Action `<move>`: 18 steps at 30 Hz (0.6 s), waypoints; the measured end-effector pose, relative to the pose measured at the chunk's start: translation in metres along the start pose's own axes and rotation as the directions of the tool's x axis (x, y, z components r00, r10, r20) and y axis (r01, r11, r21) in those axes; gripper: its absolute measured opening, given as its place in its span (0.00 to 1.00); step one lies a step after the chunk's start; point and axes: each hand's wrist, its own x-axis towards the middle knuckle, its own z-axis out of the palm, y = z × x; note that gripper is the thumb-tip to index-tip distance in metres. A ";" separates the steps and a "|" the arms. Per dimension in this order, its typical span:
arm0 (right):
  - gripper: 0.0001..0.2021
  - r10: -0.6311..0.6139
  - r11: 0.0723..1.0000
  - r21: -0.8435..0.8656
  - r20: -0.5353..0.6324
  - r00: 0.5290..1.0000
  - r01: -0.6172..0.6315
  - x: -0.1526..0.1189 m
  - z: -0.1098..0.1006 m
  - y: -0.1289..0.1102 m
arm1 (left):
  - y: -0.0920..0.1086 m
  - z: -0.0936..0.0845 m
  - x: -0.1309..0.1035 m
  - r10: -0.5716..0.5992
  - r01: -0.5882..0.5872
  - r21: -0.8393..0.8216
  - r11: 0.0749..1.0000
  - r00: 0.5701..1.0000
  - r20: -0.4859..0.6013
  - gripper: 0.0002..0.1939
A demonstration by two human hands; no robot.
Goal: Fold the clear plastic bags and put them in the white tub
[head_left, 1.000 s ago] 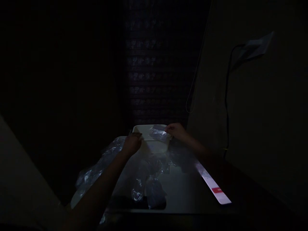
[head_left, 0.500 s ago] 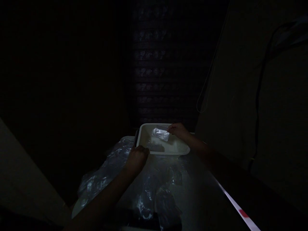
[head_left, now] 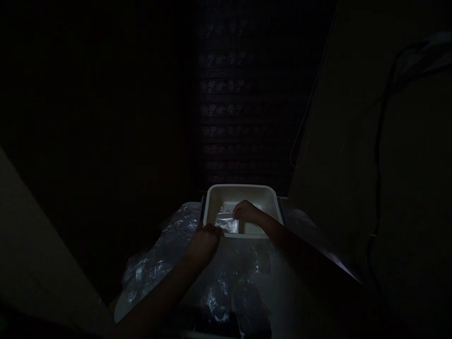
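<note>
A white plastic tub (head_left: 243,187) with rounded corners stands at the far side of a pale table. My left hand (head_left: 207,240) is closed over the tub's near left corner, gripping the rim. Inside the tub, my right hand (head_left: 245,212) pinches the edge of a small clear plastic bag (head_left: 228,222), which lies low near the tub's left side. What the bag holds, if anything, is too dark to make out. Left of the tub and in front of it lie several more clear plastic bags (head_left: 176,233).
The table (head_left: 282,282) is pale and mostly in shadow. Behind the tub hangs a dark slatted blind (head_left: 226,108) with a thin looped cord (head_left: 295,165). A dark cable (head_left: 377,165) runs down the right wall. The whole scene is very dim.
My right hand has moved the small plastic bag down and left, lower into the tub. My left hand stays on the rim. The tub looks turned a little straighter.
</note>
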 end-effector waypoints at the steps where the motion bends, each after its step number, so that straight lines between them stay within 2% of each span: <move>1: 0.06 0.007 0.999 -0.036 0.006 1.000 -0.007 0.001 0.002 0.000 | 0.000 -0.001 0.000 -0.001 0.001 -0.001 1.000 1.000 0.002 0.09; 4: 0.09 -0.008 0.987 -0.163 -0.032 0.999 0.003 0.001 0.004 0.002 | 0.000 -0.002 0.002 -0.013 0.013 0.002 1.000 1.000 -0.006 0.09; 7: 0.14 -0.027 0.965 -0.261 -0.146 0.989 -0.012 -0.002 -0.001 0.002 | -0.002 -0.002 0.007 -0.029 0.029 0.004 1.000 0.999 -0.032 0.09; 12: 0.12 -0.068 0.946 -0.322 -0.306 0.950 -0.036 -0.017 -0.020 0.002 | -0.009 0.004 0.022 -0.059 0.061 0.011 0.998 0.991 -0.122 0.10; 14: 0.11 -0.077 0.930 -0.364 -0.309 0.948 -0.043 -0.025 -0.027 0.003 | -0.013 0.008 0.029 -0.084 0.083 -0.012 0.996 0.985 -0.154 0.12; 18: 0.14 -0.057 0.892 -0.451 -0.210 0.976 -0.045 -0.042 -0.036 0.006 | -0.019 0.011 0.041 -0.119 0.110 -0.069 0.992 0.981 -0.152 0.17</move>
